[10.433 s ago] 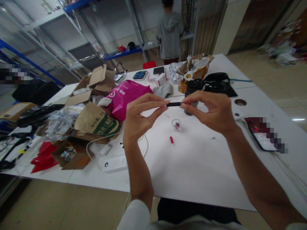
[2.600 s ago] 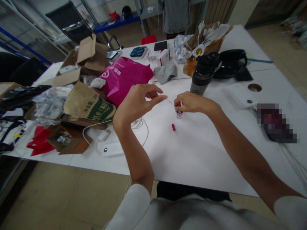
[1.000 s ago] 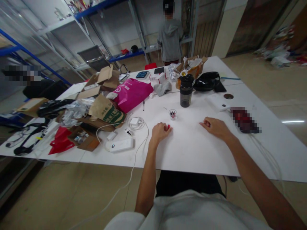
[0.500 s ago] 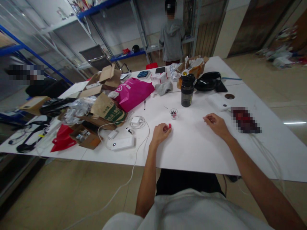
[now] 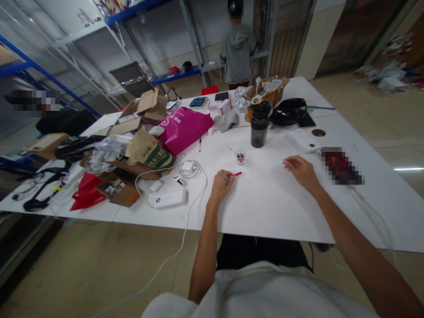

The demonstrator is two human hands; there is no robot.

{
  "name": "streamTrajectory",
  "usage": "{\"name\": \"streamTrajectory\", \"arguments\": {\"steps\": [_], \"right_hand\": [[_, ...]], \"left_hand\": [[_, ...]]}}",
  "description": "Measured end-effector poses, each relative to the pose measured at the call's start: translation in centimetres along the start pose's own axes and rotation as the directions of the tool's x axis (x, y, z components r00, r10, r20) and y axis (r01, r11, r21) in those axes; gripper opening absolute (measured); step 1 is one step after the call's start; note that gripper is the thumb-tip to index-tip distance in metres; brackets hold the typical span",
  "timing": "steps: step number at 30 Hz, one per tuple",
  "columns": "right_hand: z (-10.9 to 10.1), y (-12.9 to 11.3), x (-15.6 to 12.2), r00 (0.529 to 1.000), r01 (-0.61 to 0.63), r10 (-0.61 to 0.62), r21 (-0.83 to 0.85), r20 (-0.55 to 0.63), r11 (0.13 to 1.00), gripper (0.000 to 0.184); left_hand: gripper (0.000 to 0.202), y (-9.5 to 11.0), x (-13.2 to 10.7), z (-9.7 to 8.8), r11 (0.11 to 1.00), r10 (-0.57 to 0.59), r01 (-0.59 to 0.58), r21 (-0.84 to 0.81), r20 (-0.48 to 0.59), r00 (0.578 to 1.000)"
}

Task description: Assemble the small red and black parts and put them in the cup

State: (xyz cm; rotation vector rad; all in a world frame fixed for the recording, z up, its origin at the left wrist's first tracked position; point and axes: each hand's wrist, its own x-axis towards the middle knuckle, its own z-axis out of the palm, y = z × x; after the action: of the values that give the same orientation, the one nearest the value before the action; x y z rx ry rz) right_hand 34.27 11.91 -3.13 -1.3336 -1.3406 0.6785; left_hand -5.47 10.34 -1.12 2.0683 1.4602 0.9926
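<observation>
Near the middle of the white table, my left hand (image 5: 222, 185) is closed on a small red stick (image 5: 238, 173). One end of the stick pokes out to the right past my fingertips. Just beyond it stands a small clear cup (image 5: 240, 158) with several short dark and reddish pieces inside. My right hand (image 5: 300, 173) is over the table farther right, fingertips drawn together and pointing left. Whatever may be between those fingertips is too small to make out. Behind the cup stands a dark drinking bottle (image 5: 259, 126) upright.
On the left are a white power bank (image 5: 170, 199), a coiled white cable (image 5: 195, 172), a pink bag (image 5: 185, 128) and open cardboard boxes (image 5: 122, 192). A blurred phone-like item (image 5: 341, 165) lies right of my right hand. A person (image 5: 236, 53) stands beyond the table.
The red stick has swung from upright to lying nearly level, pointing right, in my left hand. My right hand has barely moved.
</observation>
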Motion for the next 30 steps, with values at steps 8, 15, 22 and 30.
{"name": "streamTrajectory", "arguments": {"steps": [8,15,22,30], "right_hand": [[0.4,-0.3,0.1,0.998,-0.025,0.030,0.084,-0.058,0.996,0.058],[0.4,-0.2,0.0,0.995,-0.007,0.012,0.046,-0.095,0.999,0.052],[0.6,-0.6,-0.2,0.996,-0.012,0.019,0.070,-0.090,0.997,0.051],[0.7,-2.2,-0.4,0.997,-0.036,0.045,0.132,-0.063,0.991,0.053]], "left_hand": [[0.034,1.4,-0.2,-0.1,0.896,-0.177,0.060,-0.441,-0.231,0.957],[0.049,2.1,0.5,-0.3,0.647,-0.384,0.101,-0.755,-0.209,0.899],[0.047,2.1,0.5,-0.5,0.598,-0.410,0.073,-0.798,-0.226,0.883],[0.049,1.7,0.5,-0.6,0.567,-0.407,0.069,-0.821,-0.207,0.890]]}}
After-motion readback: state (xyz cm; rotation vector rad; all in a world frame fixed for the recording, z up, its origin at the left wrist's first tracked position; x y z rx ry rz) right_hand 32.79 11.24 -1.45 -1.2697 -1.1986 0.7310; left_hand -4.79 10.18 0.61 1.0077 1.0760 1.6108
